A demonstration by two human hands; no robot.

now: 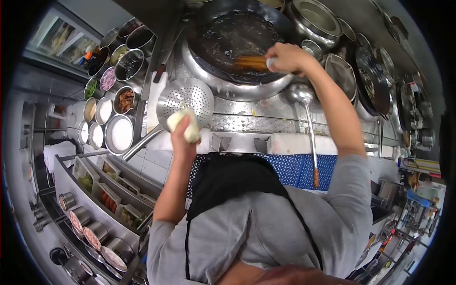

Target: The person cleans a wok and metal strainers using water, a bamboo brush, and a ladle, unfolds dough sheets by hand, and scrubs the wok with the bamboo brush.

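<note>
My right hand (287, 58) is closed around the end of a bamboo brush (251, 61), its bristles blurred and low inside the big dark wok (232, 35), where liquid glistens. My left hand (183, 137) grips a folded pale cloth (184, 124) above the near edge of a perforated metal strainer (185, 102). That strainer lies on the steel stove top, its handle pointing down and left. To the right of the wok, a steel ladle (302, 95) lies with its long handle toward me.
Metal pots of ingredients (118, 133) stand at the left, above trays of vegetables (109, 199). Behind the wok at the right are a steel pot (316, 19), a mesh sieve (340, 76) and another dark wok (373, 90). A white towel (294, 143) lies along the front edge.
</note>
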